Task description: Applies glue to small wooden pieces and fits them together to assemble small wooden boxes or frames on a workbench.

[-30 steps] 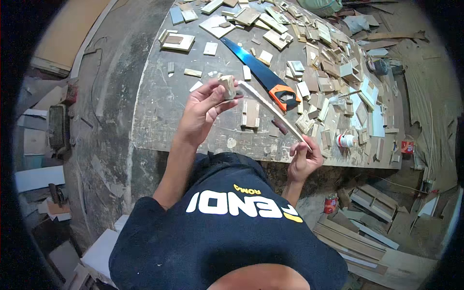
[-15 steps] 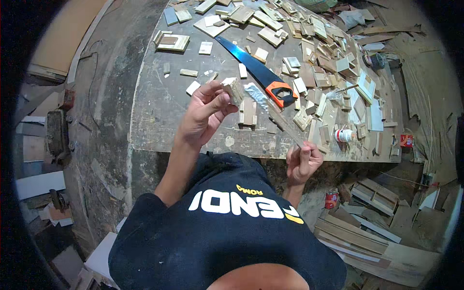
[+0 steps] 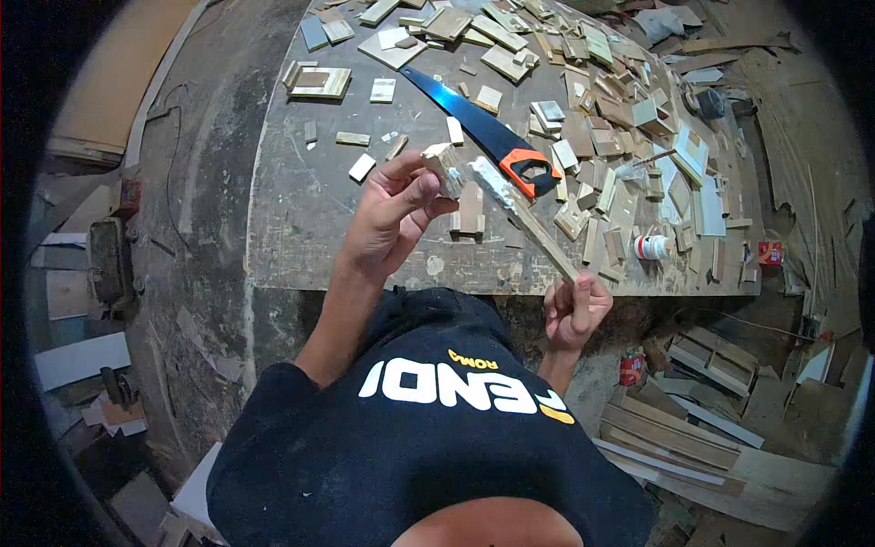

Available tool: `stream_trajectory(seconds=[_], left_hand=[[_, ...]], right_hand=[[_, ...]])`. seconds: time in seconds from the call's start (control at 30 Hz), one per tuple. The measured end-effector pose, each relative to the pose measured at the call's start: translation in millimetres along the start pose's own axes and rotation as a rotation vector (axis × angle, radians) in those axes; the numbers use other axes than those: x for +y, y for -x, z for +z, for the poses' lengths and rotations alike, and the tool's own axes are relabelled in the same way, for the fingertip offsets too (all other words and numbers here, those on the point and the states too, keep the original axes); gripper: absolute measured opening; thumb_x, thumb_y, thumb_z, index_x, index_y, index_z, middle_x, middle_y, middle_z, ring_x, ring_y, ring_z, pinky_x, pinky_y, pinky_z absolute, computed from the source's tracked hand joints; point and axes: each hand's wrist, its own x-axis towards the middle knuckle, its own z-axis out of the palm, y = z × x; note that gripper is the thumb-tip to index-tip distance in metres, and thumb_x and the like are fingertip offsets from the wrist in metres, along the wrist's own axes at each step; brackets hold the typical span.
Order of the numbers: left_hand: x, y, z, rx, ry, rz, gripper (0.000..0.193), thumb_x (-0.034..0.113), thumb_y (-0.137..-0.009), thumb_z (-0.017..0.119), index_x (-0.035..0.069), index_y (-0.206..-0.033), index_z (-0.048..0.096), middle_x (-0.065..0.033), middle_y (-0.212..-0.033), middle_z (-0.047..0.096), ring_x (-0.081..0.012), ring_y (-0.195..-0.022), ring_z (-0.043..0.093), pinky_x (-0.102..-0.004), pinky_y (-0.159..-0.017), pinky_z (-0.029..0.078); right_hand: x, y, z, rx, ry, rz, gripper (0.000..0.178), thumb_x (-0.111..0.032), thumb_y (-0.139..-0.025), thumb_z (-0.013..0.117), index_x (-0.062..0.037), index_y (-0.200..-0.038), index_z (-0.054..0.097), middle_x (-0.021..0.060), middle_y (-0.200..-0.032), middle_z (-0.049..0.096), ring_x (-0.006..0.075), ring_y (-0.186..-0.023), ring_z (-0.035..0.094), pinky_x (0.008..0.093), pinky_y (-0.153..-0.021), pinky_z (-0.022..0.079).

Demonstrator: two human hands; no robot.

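Between the thumb and fingers of my left hand (image 3: 398, 211) is a small wooden block (image 3: 443, 170), with white paste on its edge. My right hand (image 3: 577, 308) pinches the near end of a thin wooden stick (image 3: 544, 242). White paste, looking like glue, coats the stick's far end, which points up beside the block; whether they touch is hard to tell. Both hands are raised over the near edge of the workbench (image 3: 355, 260). Beyond the stick lies a hand saw (image 3: 469, 118) with a dark blade and an orange and black handle.
Many wood offcuts (image 3: 592, 137) cover the bench's right and far parts. A white bottle with a red band (image 3: 651, 247) lies near the front right edge. A clear cup with a stick (image 3: 631, 171) stands behind it. Boards (image 3: 674, 442) lie on the floor at right.
The stick has turned slightly in my right hand, its pasted end now showing more of its side. My left hand has shifted slightly right with the block.
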Motion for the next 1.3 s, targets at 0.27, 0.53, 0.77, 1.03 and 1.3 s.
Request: stream_trajectory(seconds=[0.27, 0.53, 0.77, 1.03, 1.3], left_hand=[[3, -1, -2, 0.017, 0.045, -0.016, 0.018, 0.008, -0.089, 0.065, 0.006, -0.107, 0.065, -0.0066, -0.098, 0.069, -0.0155, -0.088, 0.068, -0.0319, -0.079, 0.059], [3, -2, -3, 0.116, 0.058, -0.082, 0.014, 0.010, -0.090, 0.064, 0.005, -0.103, 0.065, -0.0070, -0.094, 0.069, -0.0148, -0.083, 0.068, -0.0289, -0.075, 0.060], [8, 2, 1, 0.233, 0.020, -0.074, 0.015, 0.012, -0.090, 0.065, 0.003, -0.102, 0.064, -0.0058, -0.091, 0.067, -0.0119, -0.079, 0.066, -0.0229, -0.070, 0.059], [2, 9, -17, 0.132, -0.069, -0.033, 0.016, 0.014, -0.091, 0.065, 0.004, -0.104, 0.064, -0.0045, -0.091, 0.067, -0.0134, -0.082, 0.066, -0.0289, -0.074, 0.059], [0, 20, -13, 0.041, -0.178, 0.028, 0.017, 0.009, -0.089, 0.066, 0.003, -0.105, 0.066, -0.0070, -0.097, 0.068, -0.0156, -0.087, 0.067, -0.0356, -0.080, 0.059]], right_hand=[[-7, 2, 5, -0.039, 0.181, -0.003, 0.022, -0.017, -0.090, 0.065, 0.0037, -0.083, 0.061, 0.0028, -0.057, 0.050, 0.0086, -0.043, 0.043, 0.0222, -0.039, 0.032], [-9, 3, -2, -0.053, 0.499, -0.505, 0.025, -0.014, -0.090, 0.068, 0.0053, -0.105, 0.066, 0.0039, -0.074, 0.053, 0.0078, -0.053, 0.044, 0.0215, -0.044, 0.032], [-38, 17, 12, -0.301, 0.682, -0.710, 0.009, 0.014, -0.085, 0.058, 0.0132, -0.092, 0.063, 0.0116, -0.073, 0.060, 0.0117, -0.050, 0.049, 0.0188, -0.046, 0.037], [-25, 18, -2, -0.029, 0.505, -0.640, 0.018, -0.010, -0.089, 0.066, 0.0070, -0.096, 0.064, 0.0076, -0.067, 0.054, 0.0129, -0.048, 0.045, 0.0247, -0.044, 0.034], [-11, 23, 8, 0.034, -0.220, 0.163, 0.020, -0.018, -0.093, 0.062, 0.0017, -0.094, 0.063, -0.0042, -0.048, 0.032, 0.0050, -0.038, 0.025, 0.0232, -0.033, 0.025]])
